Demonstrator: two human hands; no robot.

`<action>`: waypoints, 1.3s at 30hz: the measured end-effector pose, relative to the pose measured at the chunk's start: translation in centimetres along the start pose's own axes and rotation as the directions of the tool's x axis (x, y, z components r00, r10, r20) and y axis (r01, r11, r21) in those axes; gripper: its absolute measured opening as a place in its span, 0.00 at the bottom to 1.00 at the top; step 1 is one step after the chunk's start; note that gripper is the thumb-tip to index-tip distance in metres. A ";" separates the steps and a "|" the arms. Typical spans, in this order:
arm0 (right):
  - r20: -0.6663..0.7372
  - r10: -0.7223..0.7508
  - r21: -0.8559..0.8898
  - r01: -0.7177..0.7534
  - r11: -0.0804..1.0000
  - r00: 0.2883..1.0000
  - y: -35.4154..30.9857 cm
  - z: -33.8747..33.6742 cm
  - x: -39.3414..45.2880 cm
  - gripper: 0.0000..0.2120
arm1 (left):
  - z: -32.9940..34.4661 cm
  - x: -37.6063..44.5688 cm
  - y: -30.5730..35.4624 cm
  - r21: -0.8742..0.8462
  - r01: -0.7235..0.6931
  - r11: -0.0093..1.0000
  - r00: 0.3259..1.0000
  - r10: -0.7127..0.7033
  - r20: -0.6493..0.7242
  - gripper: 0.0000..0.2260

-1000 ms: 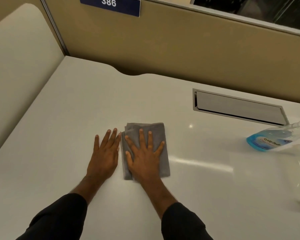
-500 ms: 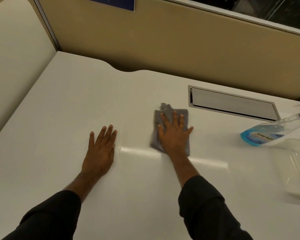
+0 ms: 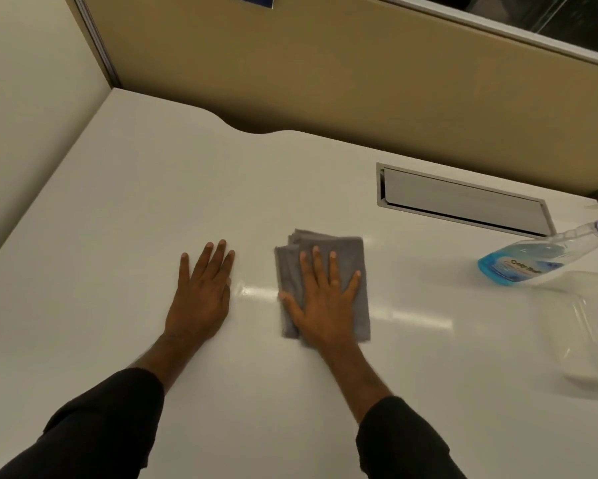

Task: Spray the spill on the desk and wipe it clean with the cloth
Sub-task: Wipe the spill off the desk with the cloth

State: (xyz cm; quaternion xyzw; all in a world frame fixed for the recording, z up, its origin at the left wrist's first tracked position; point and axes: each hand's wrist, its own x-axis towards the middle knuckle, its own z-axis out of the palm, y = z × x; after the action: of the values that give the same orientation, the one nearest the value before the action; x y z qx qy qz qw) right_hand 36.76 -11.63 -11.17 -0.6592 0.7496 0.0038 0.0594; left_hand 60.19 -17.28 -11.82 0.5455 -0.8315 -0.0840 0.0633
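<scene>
While the right hand presses flat on the folded grey cloth, its fingers spread and released rather than clenched around the fabric, the left hand lies palm-down on the bare white table just beside it, fingers together and grasping nothing. The cloth sits mid-table, in front of the recessed cable hatch. Well to the right, a spray bottle of blue liquid lies tipped on its side, with a clear plastic tub near it. No spill can be made out on the glossy surface; only streaks of reflected light show, so the wiping looks well along or nearly done. The main risk is in the grip: with only palm pressure on it, the folded layers could slide or bunch at the loose far corner, leaving smears. A wide sweep to the right could also knock the bottle, which may roll or leak on its side. Residual wetness could go unnoticed against the glare.
</scene>
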 end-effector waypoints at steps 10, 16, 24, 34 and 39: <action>0.046 0.225 -0.080 -0.221 0.972 0.973 10.5 -1.6 -1.3 0.32 | 0.0 0.1 0.1 -0.001 0.008 1.000 1.000 -0.008 0.010 0.25; 0.008 0.196 -0.041 -0.195 0.980 0.981 5.1 -1.2 4.3 0.30 | 0.2 0.1 0.1 0.005 0.013 1.000 1.000 -0.013 0.010 0.25; 0.014 -0.154 0.055 0.153 0.987 0.988 -3.3 -0.1 -2.2 0.33 | 0.3 0.0 -0.1 -0.006 0.015 1.000 1.000 -0.015 0.023 0.25; -0.006 -0.016 0.027 0.016 1.000 1.000 4.0 1.1 -14.1 0.36 | 0.3 -0.1 0.0 -0.041 0.010 0.999 1.000 -0.010 -0.016 0.26; 0.040 0.224 -0.027 -0.223 0.974 0.974 9.4 -0.8 -11.8 0.33 | 0.2 -0.1 0.1 -0.058 0.011 0.998 1.000 -0.012 -0.028 0.26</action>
State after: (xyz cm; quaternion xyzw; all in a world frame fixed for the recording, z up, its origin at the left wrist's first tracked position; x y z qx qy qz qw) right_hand 28.86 1.18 -9.91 -0.5711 0.8175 0.0331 0.0674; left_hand 60.05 -17.15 -12.02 0.5493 -0.8246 -0.1008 0.0903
